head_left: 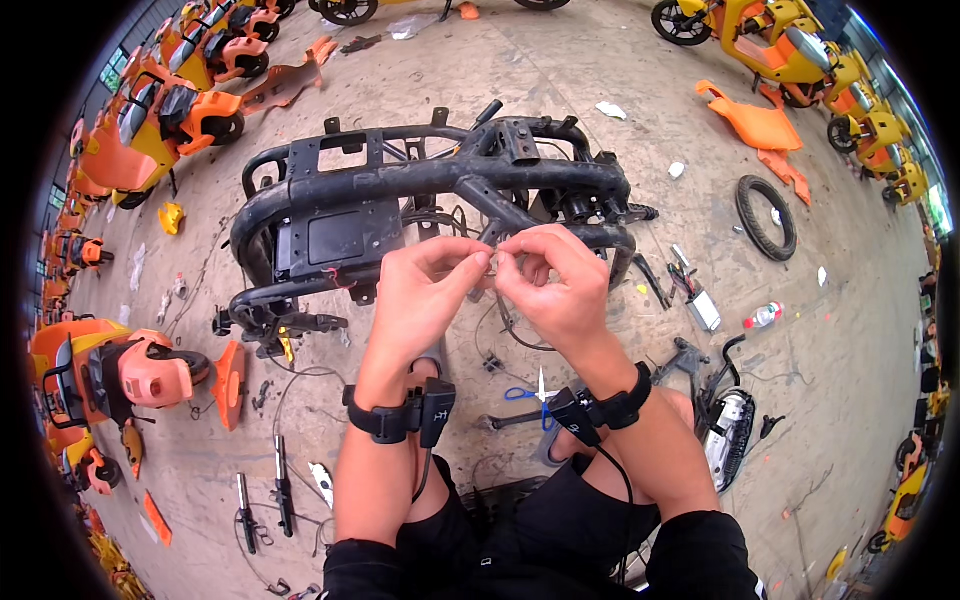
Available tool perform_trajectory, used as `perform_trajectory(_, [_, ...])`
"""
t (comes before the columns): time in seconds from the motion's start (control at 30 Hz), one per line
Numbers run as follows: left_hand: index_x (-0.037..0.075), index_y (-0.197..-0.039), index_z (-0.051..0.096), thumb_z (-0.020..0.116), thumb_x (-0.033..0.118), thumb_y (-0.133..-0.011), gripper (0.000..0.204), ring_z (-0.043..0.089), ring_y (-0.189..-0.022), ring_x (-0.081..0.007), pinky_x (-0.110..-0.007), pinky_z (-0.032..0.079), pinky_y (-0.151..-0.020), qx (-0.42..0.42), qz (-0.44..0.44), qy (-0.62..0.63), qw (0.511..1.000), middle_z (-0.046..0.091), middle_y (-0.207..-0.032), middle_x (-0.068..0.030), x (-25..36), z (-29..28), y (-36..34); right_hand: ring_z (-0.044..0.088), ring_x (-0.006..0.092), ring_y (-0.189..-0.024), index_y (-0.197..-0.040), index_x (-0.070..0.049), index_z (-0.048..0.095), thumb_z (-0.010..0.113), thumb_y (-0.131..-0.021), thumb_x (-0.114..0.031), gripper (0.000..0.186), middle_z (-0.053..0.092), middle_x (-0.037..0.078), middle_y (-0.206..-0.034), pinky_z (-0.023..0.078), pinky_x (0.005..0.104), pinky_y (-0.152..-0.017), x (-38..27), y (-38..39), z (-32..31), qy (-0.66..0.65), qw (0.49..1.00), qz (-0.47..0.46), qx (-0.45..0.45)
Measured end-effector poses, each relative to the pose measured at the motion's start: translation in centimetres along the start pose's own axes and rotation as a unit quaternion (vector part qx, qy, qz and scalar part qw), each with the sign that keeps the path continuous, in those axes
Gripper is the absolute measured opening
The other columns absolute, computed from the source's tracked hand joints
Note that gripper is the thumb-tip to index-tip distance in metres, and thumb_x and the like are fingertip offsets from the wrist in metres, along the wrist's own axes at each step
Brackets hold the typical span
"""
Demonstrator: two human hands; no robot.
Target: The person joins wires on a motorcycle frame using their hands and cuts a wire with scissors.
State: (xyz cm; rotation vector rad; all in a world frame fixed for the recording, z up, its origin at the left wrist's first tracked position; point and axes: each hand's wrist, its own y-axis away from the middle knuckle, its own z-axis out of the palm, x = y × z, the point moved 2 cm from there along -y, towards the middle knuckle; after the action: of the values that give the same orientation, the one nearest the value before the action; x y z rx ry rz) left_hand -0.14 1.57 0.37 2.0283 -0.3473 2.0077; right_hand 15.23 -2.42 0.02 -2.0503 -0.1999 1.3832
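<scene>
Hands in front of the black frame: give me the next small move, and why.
Probably ease the right hand slightly from the left hand: their pinched fingertips nearly meet before the black frame, hiding whatever may lie between.

the black tubular frame looks like painted metal, satin on its rounded tops, dusty and scuffed along the tubes. the flat black rectangular panel within it is smooth and mostly matt. the grey-beige floor looks like matt, stained concrete. the bright orange curved panel is smooth, softly glossy plastic; the round black tyre is dull rubber. the slim blue-handled scissors have bright, bare metal blades. the loose black shorts look like matt cloth.
</scene>
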Motion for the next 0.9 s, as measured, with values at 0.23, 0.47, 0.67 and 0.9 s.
perform_trajectory(0.23, [-0.008, -0.098, 0.067, 0.065, 0.003, -0.089, 0.014, 0.067, -0.079, -0.0146, -0.026, 0.056, -0.074, 0.007, 0.009, -0.008, 1.0, 0.069, -0.09, -0.0107, 0.2, 0.0, -0.1, 0.058, 0.0085, -0.051, -0.083, -0.004, 0.068, 0.075, -0.069, -0.001, 0.016, 0.068, 0.005, -0.08, 0.045, 0.0221, -0.045, 0.1, 0.1, 0.1, -0.005, 1.0, -0.023, -0.009])
perform_trajectory(0.47, [-0.007, -0.098, 0.068, 0.067, 0.004, -0.088, 0.015, 0.067, -0.08, -0.015, -0.027, 0.057, -0.073, 0.026, 0.006, 0.041, 0.999, 0.07, -0.091, -0.0113, 0.0, -0.2, -0.2, 0.057, 0.0078, -0.055, -0.083, -0.003, 0.07, 0.074, -0.071, 0.002, 0.014, 0.068, 0.005, -0.082, 0.045, 0.0211, -0.048, 0.3, 0.2, 0.3, 0.059, 0.987, -0.15, -0.008])
perform_trajectory(0.67, [-0.007, -0.099, 0.068, 0.067, 0.003, -0.088, 0.015, 0.068, -0.08, -0.0164, -0.028, 0.057, -0.075, 0.043, 0.02, 0.058, 0.997, 0.07, -0.092, -0.0123, 0.3, 0.0, -0.1, 0.064, 0.0109, -0.065, -0.085, -0.003, 0.072, 0.073, -0.073, -0.003, 0.012, 0.068, 0.004, -0.084, 0.048, 0.0223, -0.053, 0.4, -0.1, 0.0, -0.057, 0.997, 0.02, -0.056])
perform_trajectory(0.9, [-0.008, -0.098, 0.068, 0.067, 0.0, -0.087, 0.013, 0.067, -0.082, -0.0172, -0.028, 0.057, -0.076, 0.042, 0.046, 0.049, 0.997, 0.069, -0.092, -0.0129, 0.1, 0.2, 0.0, 0.065, 0.0098, -0.073, -0.096, 0.002, 0.068, 0.071, -0.084, -0.008, 0.016, 0.07, 0.007, -0.089, 0.051, 0.0214, -0.06, 1.4, 0.2, 0.2, -0.275, 0.919, 0.266, -0.093])
